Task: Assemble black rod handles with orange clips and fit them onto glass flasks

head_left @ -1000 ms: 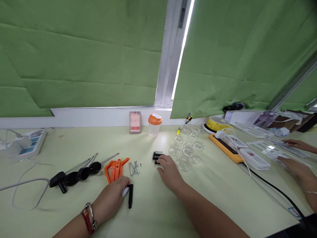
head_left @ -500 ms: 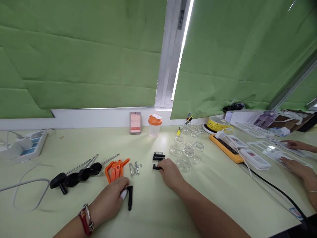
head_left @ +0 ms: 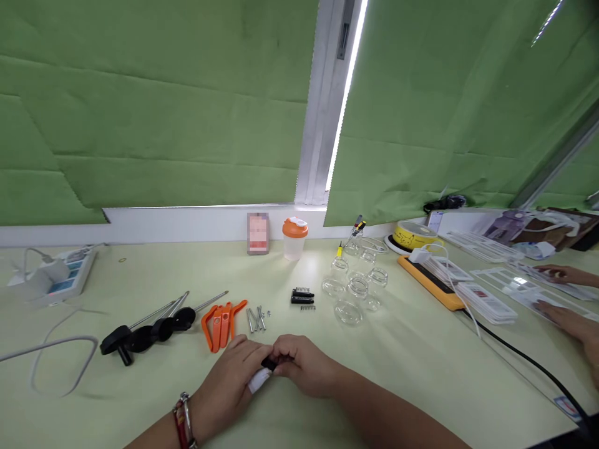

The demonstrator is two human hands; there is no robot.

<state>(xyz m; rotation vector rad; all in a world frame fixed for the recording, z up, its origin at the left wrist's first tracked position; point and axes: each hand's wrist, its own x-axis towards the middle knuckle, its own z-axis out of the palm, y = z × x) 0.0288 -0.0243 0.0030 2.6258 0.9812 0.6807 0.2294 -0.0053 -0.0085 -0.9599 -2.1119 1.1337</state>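
Close together near the front of the table, my left hand and my right hand both pinch at a small black plastic piece. Fingers cover most of it, so I cannot tell whether one or two parts are held. White wrap covers a digit of my left hand. Just beyond my right hand lie two black cylindrical parts and a loose metal spring. Orange plastic handles lie beyond my left hand, with several screws beside them.
At left are black round parts with metal rods and a white power strip. Glass jars stand right of centre, an orange-lidded cup behind. An orange-edged strip and another person's hands are at right.
My right hand has taken the black piece from beside the springs and come toward me to meet my left hand. The L-shaped black piece by my left hand no longer shows on the table.
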